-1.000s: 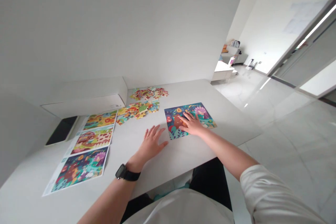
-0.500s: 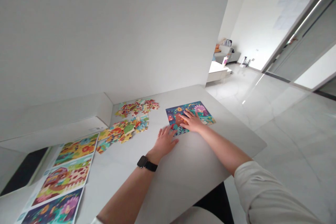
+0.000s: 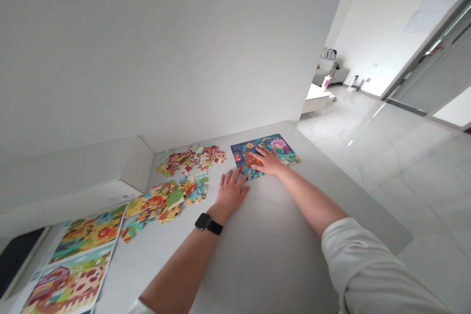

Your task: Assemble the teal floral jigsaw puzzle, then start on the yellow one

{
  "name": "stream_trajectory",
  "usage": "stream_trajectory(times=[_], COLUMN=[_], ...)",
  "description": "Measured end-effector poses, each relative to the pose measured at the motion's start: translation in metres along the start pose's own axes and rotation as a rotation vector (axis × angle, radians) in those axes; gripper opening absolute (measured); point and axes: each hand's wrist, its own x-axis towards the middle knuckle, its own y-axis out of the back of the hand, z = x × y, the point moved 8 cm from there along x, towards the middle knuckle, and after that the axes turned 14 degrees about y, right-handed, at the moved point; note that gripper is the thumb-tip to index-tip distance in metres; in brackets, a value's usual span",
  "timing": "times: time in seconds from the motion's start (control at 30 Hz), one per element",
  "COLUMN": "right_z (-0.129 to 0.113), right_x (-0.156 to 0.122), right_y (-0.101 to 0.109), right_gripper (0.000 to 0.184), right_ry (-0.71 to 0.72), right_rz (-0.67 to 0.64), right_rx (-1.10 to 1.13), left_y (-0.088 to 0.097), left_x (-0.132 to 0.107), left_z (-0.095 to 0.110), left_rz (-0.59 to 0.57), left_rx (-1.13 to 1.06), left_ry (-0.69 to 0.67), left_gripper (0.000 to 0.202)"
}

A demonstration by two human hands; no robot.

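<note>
An assembled jigsaw puzzle [image 3: 243,148] with a dark blue, sea-like picture lies flat on the white table [image 3: 257,235]. My right hand [image 3: 268,161] rests on its middle, fingers spread, covering part of the picture. My left hand [image 3: 231,191] lies at the puzzle's near left corner, fingers stretched out, the fingertips touching or just beside its edge. Neither hand grips anything. Left of the hands are two heaps of loose puzzle pieces: a reddish heap [image 3: 195,157] by the wall and a yellow-green heap [image 3: 169,198] nearer me.
A printed picture sheet [image 3: 91,235] lies at the left, with a farm scene and an animal scene. Behind it, a white box [image 3: 136,169] stands against the wall [image 3: 184,59]. A dark flat panel [image 3: 18,260] is at the far left. The table's right edge borders the tiled floor [image 3: 423,196].
The view has shifted, so the picture sheet sits lower and further left, and its bottom picture is nearly out of sight. Both hands keep nearly the same place at the puzzle.
</note>
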Motion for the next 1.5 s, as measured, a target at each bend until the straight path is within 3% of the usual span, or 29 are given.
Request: stream_trajectory(times=[0.2,0.37,0.67,0.8,0.9,1.0,1.1,1.17,1.23,1.33,1.5], right_z=[0.018,0.02,0.018,0.015,0.006,-0.015,-0.046,-0.067,-0.083,-0.099,-0.126], right_x=[0.03,0.035,0.03,0.018,0.0,-0.02,-0.036,-0.046,-0.053,-0.058,-0.031], right_y=[-0.002,-0.001,0.004,0.022,0.036,0.034,0.023,0.016,0.009,0.005,0.007], right_gripper=[0.074,0.073,0.062,0.055,0.052,0.048,0.046,0.045,0.045,0.047,0.05], right_ry=[0.013,0.024,0.038,-0.036,-0.148,-0.227,-0.185,-0.118,-0.04,0.048,0.15], right_rz=[0.006,0.022,0.135,0.267,0.328,0.27,0.228,0.241,0.269,0.308,0.302], right_rx=[-0.008,-0.017,-0.023,-0.054,-0.085,-0.105,-0.098,-0.074,-0.04,-0.013,0.052], left_y=[-0.004,-0.007,-0.005,-0.007,-0.007,-0.004,0.008,0.023,0.036,0.057,0.103], left_x=[0.009,0.008,0.009,0.011,0.013,0.013,0.008,0.001,-0.01,-0.033,-0.08], left_z=[-0.01,-0.01,-0.006,-0.005,-0.004,0.001,0.006,0.004,-0.004,-0.033,-0.119], left_rz=[0.112,0.142,0.012,-0.022,-0.038,-0.038,-0.018,0.037,0.058,0.08,0.164], left_rx=[0.0,-0.026,-0.087,-0.083,-0.096,-0.112,-0.143,-0.197,-0.201,-0.189,-0.183], left_ry=[0.002,-0.04,-0.015,-0.005,-0.008,-0.016,-0.011,-0.014,-0.005,0.023,0.084], left_gripper=[0.054,0.053,0.058,0.061,0.063,0.068,0.072,0.061,0.044,0.037,0.051])
